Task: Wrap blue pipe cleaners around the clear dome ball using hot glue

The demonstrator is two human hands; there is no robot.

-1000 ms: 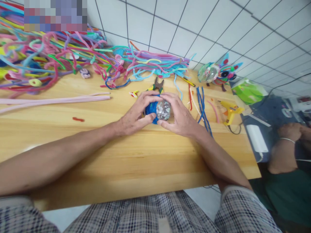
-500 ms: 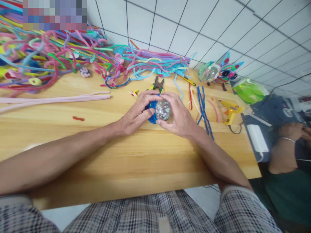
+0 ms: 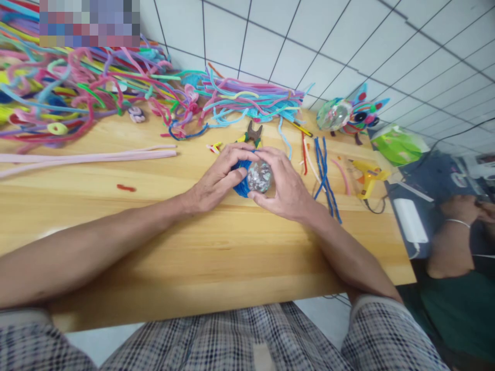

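Between my two hands is a clear ball [image 3: 260, 176] with shiny flecks inside, its left side wrapped in blue pipe cleaner [image 3: 241, 184]. My left hand [image 3: 218, 178] curls round the blue side, its thumb lying over the coils. From the right, my right hand [image 3: 285, 181] cups the clear side, fingers over the top and thumb at the lower edge. The fingertips of both hands meet above the ball. Just behind it lie pliers [image 3: 253, 135] with green and yellow handles, jaws apart. A small yellow, white and red piece [image 3: 214, 148] sits left of them.
Heaps of coloured pipe cleaners [image 3: 251, 100] line the wall side. Blue pipe cleaners [image 3: 327, 180], a yellow glue gun [image 3: 367, 178] and a clear ball figure with ears [image 3: 361, 116] are to the right. Beyond the table's right edge, a co-worker's arm [image 3: 452, 242] rests near a white box [image 3: 410, 220].
Almost nothing differs. Both hands keep the same hold on the ball, and the whole view has shifted very slightly.
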